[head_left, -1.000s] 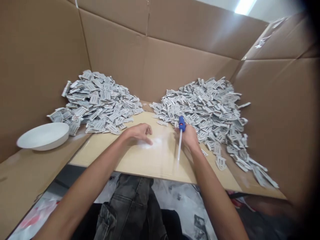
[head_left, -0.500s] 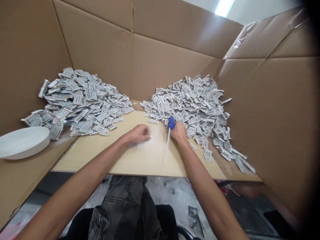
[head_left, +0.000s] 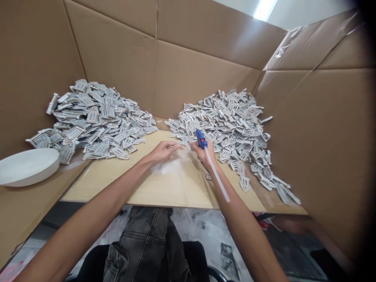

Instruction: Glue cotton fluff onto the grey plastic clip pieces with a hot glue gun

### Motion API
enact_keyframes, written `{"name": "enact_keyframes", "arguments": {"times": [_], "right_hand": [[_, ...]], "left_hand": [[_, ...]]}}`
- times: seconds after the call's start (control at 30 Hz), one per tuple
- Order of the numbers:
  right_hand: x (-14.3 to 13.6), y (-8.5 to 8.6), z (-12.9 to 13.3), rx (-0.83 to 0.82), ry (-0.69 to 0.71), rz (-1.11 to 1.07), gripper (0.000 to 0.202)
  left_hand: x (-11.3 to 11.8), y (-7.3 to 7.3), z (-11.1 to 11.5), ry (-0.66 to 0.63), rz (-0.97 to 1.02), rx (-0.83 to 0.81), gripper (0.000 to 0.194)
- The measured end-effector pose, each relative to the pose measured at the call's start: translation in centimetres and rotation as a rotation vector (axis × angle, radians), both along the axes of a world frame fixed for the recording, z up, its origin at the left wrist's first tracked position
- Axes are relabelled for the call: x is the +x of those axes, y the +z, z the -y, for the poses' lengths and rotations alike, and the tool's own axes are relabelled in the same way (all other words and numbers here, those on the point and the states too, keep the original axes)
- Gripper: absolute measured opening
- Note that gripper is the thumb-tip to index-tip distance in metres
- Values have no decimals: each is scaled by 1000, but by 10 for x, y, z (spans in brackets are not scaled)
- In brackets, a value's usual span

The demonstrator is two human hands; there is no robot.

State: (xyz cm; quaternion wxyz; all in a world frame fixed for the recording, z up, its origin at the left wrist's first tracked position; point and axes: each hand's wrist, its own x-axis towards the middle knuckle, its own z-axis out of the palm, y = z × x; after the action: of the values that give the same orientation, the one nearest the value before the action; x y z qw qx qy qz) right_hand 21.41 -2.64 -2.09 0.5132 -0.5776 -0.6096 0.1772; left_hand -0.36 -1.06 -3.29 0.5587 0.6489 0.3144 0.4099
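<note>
My right hand (head_left: 206, 153) is wrapped round a blue hot glue gun (head_left: 201, 138). A long whitish glue stick (head_left: 219, 180) slants back out of the gun over my forearm. My left hand (head_left: 164, 152) is just left of it over the board, thumb and fingers drawn together in a pinch. Whatever lies between those fingertips is too blurred to make out. Beyond my right hand rises a heap of flat grey slotted pieces (head_left: 223, 121), with a few of them close to my right fingertips. A second heap of such pieces (head_left: 102, 117) lies to the left.
A pale wooden board (head_left: 141, 184) forms the work surface. Tall cardboard walls (head_left: 202, 62) enclose it at the back and sides. A white bowl (head_left: 29, 176) stands at the far left. Part of another person's leg (head_left: 296, 225) shows at the lower right.
The glue gun has turned, so its stick now points down and right over my forearm. My left hand has moved slightly up and right, fingers stretching toward my right hand.
</note>
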Motion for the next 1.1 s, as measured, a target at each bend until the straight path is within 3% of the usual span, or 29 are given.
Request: {"name": "enact_keyframes", "arguments": {"times": [0.1, 0.17, 0.33, 0.57, 0.73, 0.93, 1.1], "right_hand": [[-16, -1, 5, -21, 221, -77, 31], [-22, -2, 8, -24, 281, -64, 30], [-23, -1, 12, 104, 211, 20, 30], [-28, 0, 16, 143, 314, 21, 41], [-32, 0, 17, 158, 338, 8, 35], [-20, 8, 13, 147, 187, -25, 33], [-19, 9, 13, 145, 209, -28, 35]], "left_hand": [[2, 2, 2, -54, 101, -58, 61], [3, 0, 0, -55, 134, -67, 61], [2, -5, -6, 72, 96, -40, 62], [2, 2, 4, 57, -63, 123, 51], [3, 1, 5, 89, -151, 262, 36], [1, 5, 2, 198, -89, 272, 22], [-4, 6, -1, 264, -112, 316, 11]]}}
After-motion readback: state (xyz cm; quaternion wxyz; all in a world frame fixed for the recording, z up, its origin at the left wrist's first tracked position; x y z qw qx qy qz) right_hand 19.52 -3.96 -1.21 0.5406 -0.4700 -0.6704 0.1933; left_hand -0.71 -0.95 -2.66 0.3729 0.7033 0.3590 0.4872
